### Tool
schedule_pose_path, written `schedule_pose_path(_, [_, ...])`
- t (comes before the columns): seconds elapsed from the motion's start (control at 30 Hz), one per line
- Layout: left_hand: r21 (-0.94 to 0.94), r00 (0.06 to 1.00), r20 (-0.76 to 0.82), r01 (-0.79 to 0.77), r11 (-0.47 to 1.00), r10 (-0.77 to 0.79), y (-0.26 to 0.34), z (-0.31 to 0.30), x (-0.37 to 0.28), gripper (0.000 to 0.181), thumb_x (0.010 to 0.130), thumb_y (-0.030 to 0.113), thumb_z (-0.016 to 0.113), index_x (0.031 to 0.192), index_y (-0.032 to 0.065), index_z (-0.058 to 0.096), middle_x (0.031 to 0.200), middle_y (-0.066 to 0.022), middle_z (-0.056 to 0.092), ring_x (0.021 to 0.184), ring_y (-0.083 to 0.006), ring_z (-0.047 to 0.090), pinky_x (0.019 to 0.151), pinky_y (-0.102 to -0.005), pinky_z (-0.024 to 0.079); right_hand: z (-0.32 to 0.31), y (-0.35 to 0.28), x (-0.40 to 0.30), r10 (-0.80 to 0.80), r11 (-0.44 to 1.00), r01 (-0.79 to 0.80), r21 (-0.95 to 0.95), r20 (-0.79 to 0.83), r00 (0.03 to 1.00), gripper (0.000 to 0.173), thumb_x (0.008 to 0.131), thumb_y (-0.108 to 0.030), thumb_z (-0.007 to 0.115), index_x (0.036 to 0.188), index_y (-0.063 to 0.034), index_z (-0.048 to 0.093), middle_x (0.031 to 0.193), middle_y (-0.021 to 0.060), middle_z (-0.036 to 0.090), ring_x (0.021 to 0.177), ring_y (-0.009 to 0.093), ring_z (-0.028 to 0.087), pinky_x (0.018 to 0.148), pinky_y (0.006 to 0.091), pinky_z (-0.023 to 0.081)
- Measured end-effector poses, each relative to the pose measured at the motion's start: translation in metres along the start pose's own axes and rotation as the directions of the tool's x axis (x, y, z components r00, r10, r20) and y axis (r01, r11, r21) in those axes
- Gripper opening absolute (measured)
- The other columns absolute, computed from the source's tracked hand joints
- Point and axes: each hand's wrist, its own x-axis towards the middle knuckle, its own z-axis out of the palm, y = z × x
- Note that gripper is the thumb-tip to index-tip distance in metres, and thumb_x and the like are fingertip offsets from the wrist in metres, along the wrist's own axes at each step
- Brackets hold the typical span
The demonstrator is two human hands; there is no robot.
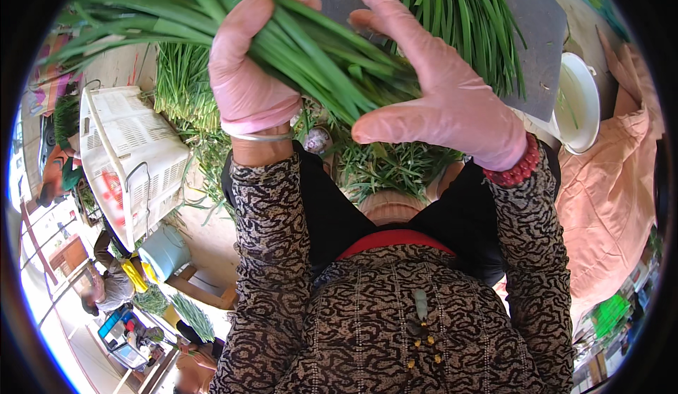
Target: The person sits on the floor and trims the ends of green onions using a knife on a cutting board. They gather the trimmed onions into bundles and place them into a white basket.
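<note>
My left hand [254, 60], in a thin pinkish glove, grips a bunch of long flat green leaves [312, 50], which look like garlic chives. The leaf tips fan out to the upper left. My right hand [439, 81], gloved too, is spread at the bunch's other end, thumb and fingers apart; whether it touches the leaves cannot be told. Behind it, another pile of green leaves [455, 18] lies on a dark grey board [535, 50]. Loose leaves and trimmings [397, 161] cover the ground between my feet.
A white plastic crate [137, 155] and a light blue bucket [164, 251] stand at the left, near more upright chives [183, 81]. At the right are a white basin [577, 103] and a peach-coloured cloth [609, 198]. Several people are at the far left.
</note>
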Motion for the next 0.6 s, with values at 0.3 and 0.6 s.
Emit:
schedule_pose_path(0.3, [0.219, 0.961, 0.115, 0.223, 0.95, -0.252, -0.027, 0.053, -0.008, 0.024, 0.08, 0.008, 0.07, 0.101, -0.0024, 0.065, 0.092, -0.006, 0.066, 0.081, -0.0145, 0.063, 0.072, -0.0257, 0.05, 0.028, 0.066, -0.004, 0.215, 0.85, -0.106, 0.516, -0.156, 0.964, 0.049, 0.08, -0.009, 0.071, 0.124, -0.0029, 0.049, 0.105, 0.0078, 0.064, 0.094, 0.015, 0.063, 0.083, 0.0287, 0.051])
schedule_pose_path(0.6, [0.076, 0.745, 0.56, 0.39, 0.917, -0.363, -0.007, 0.091, 0.033, 0.023, 0.085, 0.025, 0.068, 0.102, 0.0084, 0.065, 0.085, 0.0017, 0.057, 0.075, -0.0098, 0.053, 0.067, -0.0228, 0.044, -0.025, 0.066, -0.017, 0.403, 0.356, 0.076, 0.931, -0.226, 0.887, 0.032, 0.086, -0.017, 0.062, 0.112, 0.0018, 0.057, 0.101, 0.0142, 0.067, 0.093, 0.025, 0.065, 0.086, 0.0401, 0.053])
